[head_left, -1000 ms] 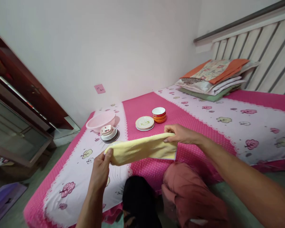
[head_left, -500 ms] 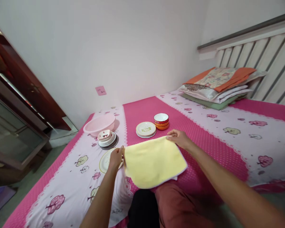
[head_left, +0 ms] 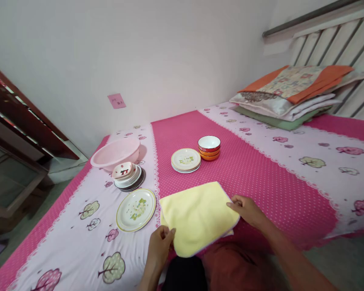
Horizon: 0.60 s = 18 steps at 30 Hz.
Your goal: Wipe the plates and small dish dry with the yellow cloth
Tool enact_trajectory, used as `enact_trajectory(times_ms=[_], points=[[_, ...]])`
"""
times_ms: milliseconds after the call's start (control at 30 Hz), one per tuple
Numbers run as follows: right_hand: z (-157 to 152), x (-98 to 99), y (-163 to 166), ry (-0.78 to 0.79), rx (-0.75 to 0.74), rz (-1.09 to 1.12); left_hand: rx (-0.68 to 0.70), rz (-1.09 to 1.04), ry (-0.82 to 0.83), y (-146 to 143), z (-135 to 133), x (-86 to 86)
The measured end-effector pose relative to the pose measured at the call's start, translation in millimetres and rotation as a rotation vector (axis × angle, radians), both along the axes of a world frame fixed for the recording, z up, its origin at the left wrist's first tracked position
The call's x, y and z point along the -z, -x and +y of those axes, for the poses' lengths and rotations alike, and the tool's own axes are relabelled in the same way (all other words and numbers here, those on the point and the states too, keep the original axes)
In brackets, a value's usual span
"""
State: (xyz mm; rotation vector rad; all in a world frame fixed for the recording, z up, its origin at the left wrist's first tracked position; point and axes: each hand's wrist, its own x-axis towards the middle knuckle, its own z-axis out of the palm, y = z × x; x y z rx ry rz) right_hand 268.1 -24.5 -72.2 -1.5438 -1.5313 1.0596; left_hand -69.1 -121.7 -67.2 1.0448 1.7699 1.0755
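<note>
A folded yellow cloth [head_left: 197, 214] lies on the pink bedspread [head_left: 273, 194] at the near edge, just in front of my knees. My left hand [head_left: 160, 242] pinches its lower left edge between thumb and fingers. On the other side my right hand [head_left: 245, 208] grips the right edge the same way. Left of the cloth rests a single plate [head_left: 136, 210] with a yellow rim and a green print. Beyond the cloth stands a short stack of plates [head_left: 186, 159], with a stack of red and orange bowls [head_left: 209, 147] beside it.
A pink basin [head_left: 115, 153] sits at the left near the wall. In front of it is a pile of small dishes and saucers [head_left: 129, 176], topped by a patterned bowl. Folded bedding and pillows [head_left: 288, 93] lie at the far right by the white headboard [head_left: 330, 44].
Both hands have moved from the cloth's upper corners down to its sides, nearer to me. The cloth now lies flatter, and the single plate is fully uncovered. The view has shifted slightly.
</note>
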Motion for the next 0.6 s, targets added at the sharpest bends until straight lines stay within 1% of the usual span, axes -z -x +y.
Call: enact_trajectory(times_ms=[67, 200, 267, 333, 400, 500, 600], points=[[1, -8.7, 1, -0.008, -0.005, 0.038, -0.008, 0.018, -0.053, 4, 12, -7.3], [0, -31.6, 6, -0.023, 0.002, 0.133, -0.071, 0.047, -0.142, 21, 38, -26.0], [-7, -35.8, 9, -0.009, 0.002, 0.182, -0.096, 0.067, -0.160, 29, 43, -30.2], [-17, -30.1, 12, 0.022, -0.044, 0.188, -0.112, 0.095, -0.155, 33, 41, -28.4], [-27, -16.4, 15, 0.039, -0.096, 0.145, -0.119, 0.127, -0.136, 35, 35, -21.9], [-36, 6.2, 19, 0.021, -0.097, 0.064, -0.113, 0.169, -0.126, 33, 23, -9.9], [-38, 16.8, 21, 0.000, -0.089, -0.053, -0.108, 0.213, -0.149, 31, 19, -3.0]])
